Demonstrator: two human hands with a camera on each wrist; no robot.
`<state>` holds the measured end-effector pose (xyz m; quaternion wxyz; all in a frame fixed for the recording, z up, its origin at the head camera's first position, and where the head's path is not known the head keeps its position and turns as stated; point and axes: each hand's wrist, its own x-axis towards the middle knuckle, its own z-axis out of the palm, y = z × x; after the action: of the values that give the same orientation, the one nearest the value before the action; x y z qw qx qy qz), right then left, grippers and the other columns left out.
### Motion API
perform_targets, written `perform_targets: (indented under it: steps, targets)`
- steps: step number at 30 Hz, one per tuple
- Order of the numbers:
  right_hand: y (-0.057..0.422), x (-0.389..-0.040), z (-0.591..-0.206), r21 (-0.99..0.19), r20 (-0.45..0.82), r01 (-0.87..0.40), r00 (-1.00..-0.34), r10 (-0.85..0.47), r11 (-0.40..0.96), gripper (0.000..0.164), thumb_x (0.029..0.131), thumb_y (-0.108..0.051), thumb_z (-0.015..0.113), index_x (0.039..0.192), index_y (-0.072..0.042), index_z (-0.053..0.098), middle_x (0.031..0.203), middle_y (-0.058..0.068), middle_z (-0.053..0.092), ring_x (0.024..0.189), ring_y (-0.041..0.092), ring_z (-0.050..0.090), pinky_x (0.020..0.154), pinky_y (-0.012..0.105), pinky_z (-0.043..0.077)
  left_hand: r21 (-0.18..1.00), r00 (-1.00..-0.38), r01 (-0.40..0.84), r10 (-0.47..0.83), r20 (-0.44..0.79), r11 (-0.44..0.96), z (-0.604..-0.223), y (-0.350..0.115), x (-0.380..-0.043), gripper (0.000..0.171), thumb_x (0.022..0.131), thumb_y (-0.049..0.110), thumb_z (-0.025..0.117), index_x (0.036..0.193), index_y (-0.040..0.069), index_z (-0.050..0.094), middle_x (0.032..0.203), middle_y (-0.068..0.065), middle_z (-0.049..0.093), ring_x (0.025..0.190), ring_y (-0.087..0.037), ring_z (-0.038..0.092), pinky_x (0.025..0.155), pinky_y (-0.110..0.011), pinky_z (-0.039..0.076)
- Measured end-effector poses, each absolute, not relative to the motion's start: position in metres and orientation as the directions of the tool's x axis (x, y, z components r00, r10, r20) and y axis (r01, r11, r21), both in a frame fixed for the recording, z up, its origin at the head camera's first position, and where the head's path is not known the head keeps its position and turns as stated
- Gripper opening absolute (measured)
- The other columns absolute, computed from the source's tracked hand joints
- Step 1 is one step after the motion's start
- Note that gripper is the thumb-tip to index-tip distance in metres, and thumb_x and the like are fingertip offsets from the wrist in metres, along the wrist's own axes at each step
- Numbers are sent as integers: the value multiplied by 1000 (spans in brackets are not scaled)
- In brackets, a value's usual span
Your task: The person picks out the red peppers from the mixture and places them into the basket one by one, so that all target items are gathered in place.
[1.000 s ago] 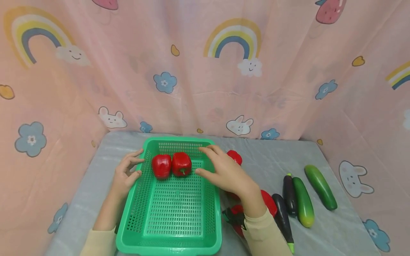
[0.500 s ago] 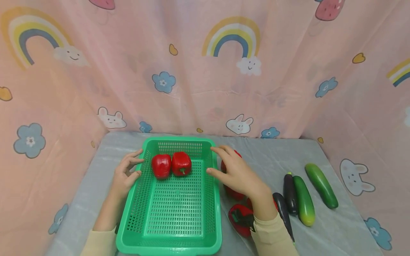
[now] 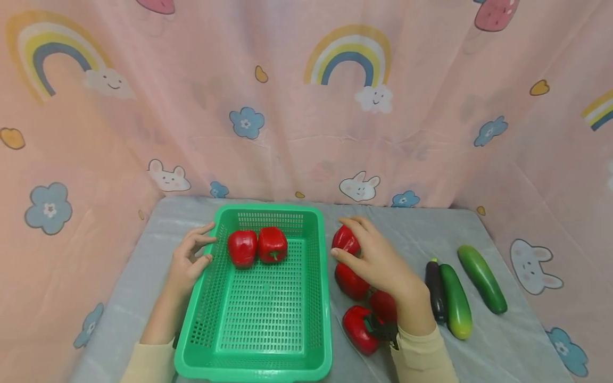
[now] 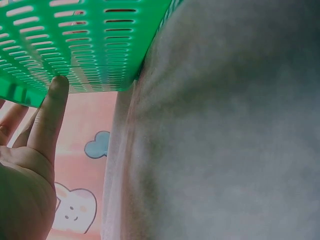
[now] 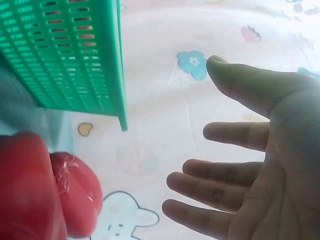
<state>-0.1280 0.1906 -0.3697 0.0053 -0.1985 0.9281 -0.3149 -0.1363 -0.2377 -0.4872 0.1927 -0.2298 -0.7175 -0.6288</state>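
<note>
Two red bell peppers [image 3: 242, 248] lie side by side at the far end of a green plastic basket [image 3: 328, 319]. My left hand [image 3: 190, 260] rests at the basket's left rim, fingers loosely spread. In the left wrist view its thumb [image 4: 52, 115] touches the slotted wall. To the right of the basket, my right hand [image 3: 383, 260] is held over several more bell peppers [image 3: 351, 282]. Its fingers [image 5: 205, 190] are extended and apart in the right wrist view, with nothing between them. The farthest of these, a ribbed red pepper [image 3: 346, 240], is partly behind its thumb and fingers.
Right of my forearm lie a dark eggplant [image 3: 435, 291] and two green cucumbers [image 3: 456, 302]. A grey cloth [image 3: 488, 340] covers the table. Pink printed curtains [image 3: 287, 106] hang at the back and both sides.
My right hand has moved right, from over the basket to above the loose peppers, uncovering several of them. My left hand and the basket have stayed in place.
</note>
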Motion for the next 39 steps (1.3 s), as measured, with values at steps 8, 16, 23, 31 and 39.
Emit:
perform_targets:
  steps: [8,16,23,31,39]
  targets:
    - [202,-129,-367,-585,99,-338,-932,-348,737,78,98,-38,81,163,-11,47,158,16,50,141,41,53,101,66,56,809,-816,578,91,571,108,-490,-237,-136,31,87,-26,56,117,-21,63,147,-39,52,131,-19,64,97,-21,54]
    - [210,-132,-372,-569,88,-319,-940,-329,758,77,99,-39,79,164,-13,47,161,16,49,145,42,50,101,68,55,803,-810,587,79,581,102,-492,-238,-132,31,87,-26,56,116,-22,62,148,-35,54,135,-24,61,104,-22,51]
    - [214,-135,-374,-566,79,-314,-941,-328,763,76,99,-40,79,163,-14,48,160,16,50,143,41,51,99,67,56,796,-803,596,75,592,100,-490,-237,-130,30,86,-28,56,116,-24,61,147,-36,54,135,-22,62,104,-22,51]
    - [221,-144,-381,-565,53,-285,-949,-310,775,75,101,-44,76,163,-11,48,160,18,50,143,43,51,103,70,53,811,-819,573,75,568,117,-488,-238,-133,31,87,-26,56,117,-22,62,149,-33,55,132,-21,63,105,-22,51]
    - [225,-148,-388,-559,50,-278,-952,-302,782,73,102,-42,75,162,-10,49,159,19,51,142,44,52,105,70,51,821,-833,553,86,546,143,-488,-238,-135,32,87,-27,56,117,-21,62,149,-35,53,132,-19,63,99,-21,53]
